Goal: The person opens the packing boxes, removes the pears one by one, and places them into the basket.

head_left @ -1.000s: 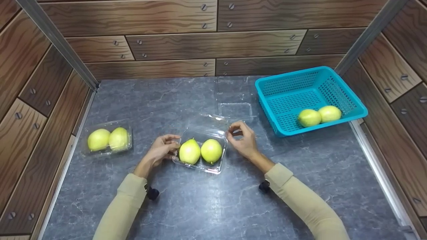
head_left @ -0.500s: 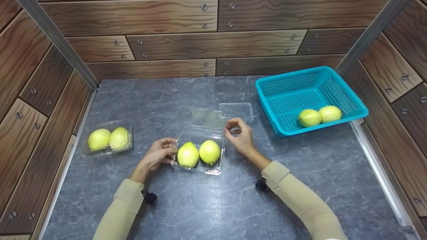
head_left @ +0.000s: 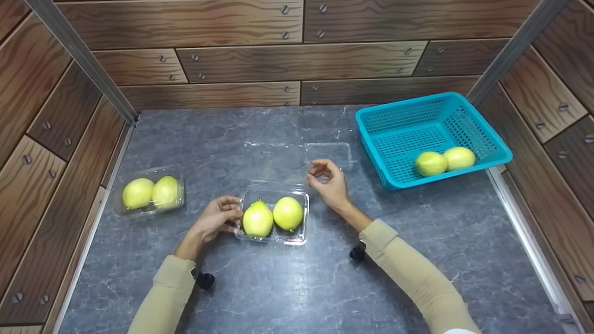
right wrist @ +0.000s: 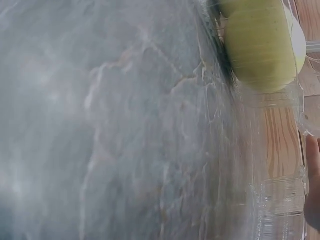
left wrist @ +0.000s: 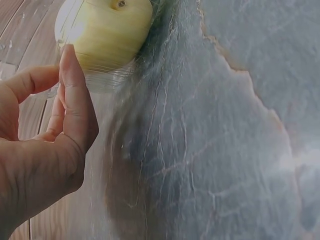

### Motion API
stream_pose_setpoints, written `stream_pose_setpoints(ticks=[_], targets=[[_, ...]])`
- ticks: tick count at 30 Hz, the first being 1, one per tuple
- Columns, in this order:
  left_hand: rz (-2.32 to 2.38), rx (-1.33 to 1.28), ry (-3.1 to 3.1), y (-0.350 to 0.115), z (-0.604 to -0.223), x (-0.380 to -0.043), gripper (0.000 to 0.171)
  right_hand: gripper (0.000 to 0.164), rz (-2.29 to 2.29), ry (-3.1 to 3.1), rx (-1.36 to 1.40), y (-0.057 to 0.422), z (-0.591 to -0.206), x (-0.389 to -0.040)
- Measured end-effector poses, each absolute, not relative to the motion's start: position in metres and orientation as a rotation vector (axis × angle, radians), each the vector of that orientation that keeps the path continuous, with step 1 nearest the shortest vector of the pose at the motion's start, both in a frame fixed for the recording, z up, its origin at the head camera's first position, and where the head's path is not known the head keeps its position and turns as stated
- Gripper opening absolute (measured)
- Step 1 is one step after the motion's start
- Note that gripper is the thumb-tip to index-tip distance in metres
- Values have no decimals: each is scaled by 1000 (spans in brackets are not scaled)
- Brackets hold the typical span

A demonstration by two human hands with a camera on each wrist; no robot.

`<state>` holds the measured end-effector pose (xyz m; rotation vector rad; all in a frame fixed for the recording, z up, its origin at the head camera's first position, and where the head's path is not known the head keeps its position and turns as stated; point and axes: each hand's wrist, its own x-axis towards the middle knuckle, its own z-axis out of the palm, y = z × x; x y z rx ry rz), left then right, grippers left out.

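Note:
A clear plastic clamshell container (head_left: 297, 241) sits mid-table with its lid (head_left: 271, 163) folded back, away from the person. Inside lie two round yellow-green fruits, a left fruit (head_left: 258, 220) with a pointed top and a right fruit (head_left: 288, 214). My left hand (head_left: 216, 218) pinches the container's left rim between thumb and fingers; the left wrist view shows the fingertips right at the plastic beside a fruit (left wrist: 105, 32). With thumb and forefinger curled together, my right hand (head_left: 330, 186) pinches the lid's right edge. Only part of that hand (right wrist: 313, 185) shows in the right wrist view.
At the left stands a closed clear container (head_left: 182, 200) with two more such fruits. A turquoise perforated basket (head_left: 371, 153) at the back right holds two fruits (head_left: 431, 164). Another clear plastic container (head_left: 327, 144) lies left of the basket. Wood-patterned walls (head_left: 232, 65) surround the table.
The lid has swung back and down toward the table behind the container. The container has slid slightly left and toward the person with the left hand. The right hand has moved left and away.

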<state>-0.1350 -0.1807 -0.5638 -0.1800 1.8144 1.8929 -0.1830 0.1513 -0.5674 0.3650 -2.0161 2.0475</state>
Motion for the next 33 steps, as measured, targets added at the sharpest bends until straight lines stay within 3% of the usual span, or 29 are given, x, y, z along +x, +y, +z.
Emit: stream_pose_setpoints(ticks=[7,20,33], targets=[[1895,-163,1818,-188,-568,-130,38,37,2217,-1921,366,145,-573,-190],[1912,-143,1791,-197,-567,-121,43,45,2498,-1882,105,133,-575,-194],[1896,-150,1790,-200,-566,-119,46,40,2717,-1790,-160,126,-582,-198]])
